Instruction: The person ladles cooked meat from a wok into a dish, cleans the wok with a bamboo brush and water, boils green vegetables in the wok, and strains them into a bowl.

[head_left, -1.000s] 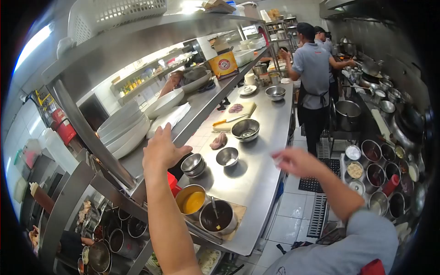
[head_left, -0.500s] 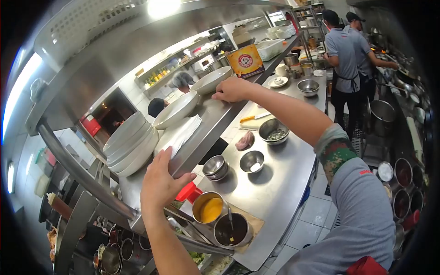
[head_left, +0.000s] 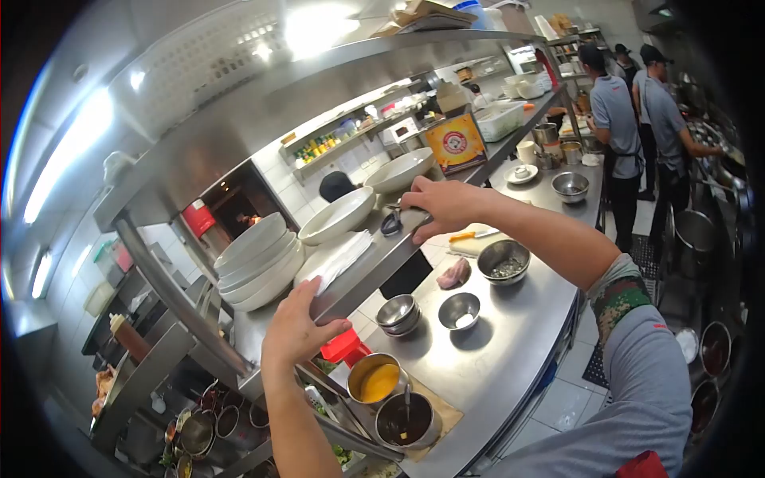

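My left hand is open, its fingertips at the edge of the steel shelf beside a stack of white paper napkins. My right hand reaches over the same edge farther along, thumb and fingers apart. A small dark looped object lies on the shelf just left of its fingers; I cannot make out its kind or whether they touch it. Behind the napkins are a stack of white bowls and a shallow white dish. Another white dish stands beyond my right hand.
Below, the steel counter bears small metal bowls, raw meat, a yellow-handled knife, a pot of yellow liquid and a pot of dark sauce. An orange box stands on the shelf. Co-workers stand at right.
The view has shifted, so the shelf and counter appear farther right. My right hand has opened from a closed shape at the shelf. The dark looped object now shows beside it. My left hand stays at the edge.
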Demonstrator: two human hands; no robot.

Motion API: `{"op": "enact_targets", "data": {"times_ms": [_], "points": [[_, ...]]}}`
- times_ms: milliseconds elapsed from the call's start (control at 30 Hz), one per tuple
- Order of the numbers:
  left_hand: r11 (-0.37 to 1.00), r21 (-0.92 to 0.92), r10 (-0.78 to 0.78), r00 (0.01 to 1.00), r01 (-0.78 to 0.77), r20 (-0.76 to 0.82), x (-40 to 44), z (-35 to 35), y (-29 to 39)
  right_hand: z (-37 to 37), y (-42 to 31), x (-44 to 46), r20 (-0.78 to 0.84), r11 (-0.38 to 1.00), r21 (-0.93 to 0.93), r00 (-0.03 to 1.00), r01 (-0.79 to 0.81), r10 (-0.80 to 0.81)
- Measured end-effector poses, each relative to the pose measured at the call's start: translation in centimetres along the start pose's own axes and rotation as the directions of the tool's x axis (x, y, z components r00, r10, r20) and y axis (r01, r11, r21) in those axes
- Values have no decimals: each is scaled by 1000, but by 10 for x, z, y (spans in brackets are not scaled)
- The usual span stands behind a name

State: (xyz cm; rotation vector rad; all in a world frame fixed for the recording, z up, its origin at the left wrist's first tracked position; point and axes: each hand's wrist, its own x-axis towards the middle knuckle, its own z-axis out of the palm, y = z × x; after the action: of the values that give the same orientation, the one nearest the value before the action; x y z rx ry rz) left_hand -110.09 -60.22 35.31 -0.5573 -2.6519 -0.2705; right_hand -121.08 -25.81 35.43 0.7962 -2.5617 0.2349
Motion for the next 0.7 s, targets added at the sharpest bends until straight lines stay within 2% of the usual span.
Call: {"op": "enact_targets", "data": {"times_ms": [100, 133, 233, 267, 367, 433, 500, 600, 700], "points": [[999, 37, 15, 1000, -16, 6, 1, 1, -3, -15, -19, 9, 115, 991, -135, 993, -25, 40], [999, 47, 19, 1000, -19, 3, 1, 1, -2, -15, -19, 18, 160, 987, -154, 987, 36, -11], [999, 51, 10, 1000, -10, -9, 0, 2, -4, -8, -29, 39, 357, 989, -102, 932, 109, -66], [999, 48, 0, 1000, 0, -3, -2, 1, -5, -5, -30, 34, 261, 986, -78, 958, 144, -119], [999, 40, -16, 1000, 17, -7, -2, 0, -4, -9, -43, 15, 211, 995, -34, 974, 91, -82], [998, 48, -26, 1000, 27, -11, -3, 1, -5, -5, -46, -10, -13, 990, 35, 990, 139, -139], [997, 75, -28, 1000, 28, -2, -4, 2, -6, 1, -42, -23, -104, 991, 58, 988, 123, -116], [997, 79, -25, 1000, 23, 19, -4, -1, -4, 14, -30, -30, -301, 981, 115, 946, 159, -118], [996, 84, -22, 1000, 20, 13, -6, 0, -5, 15, -33, -41, -516, 974, 205, 856, 93, 27]]}}
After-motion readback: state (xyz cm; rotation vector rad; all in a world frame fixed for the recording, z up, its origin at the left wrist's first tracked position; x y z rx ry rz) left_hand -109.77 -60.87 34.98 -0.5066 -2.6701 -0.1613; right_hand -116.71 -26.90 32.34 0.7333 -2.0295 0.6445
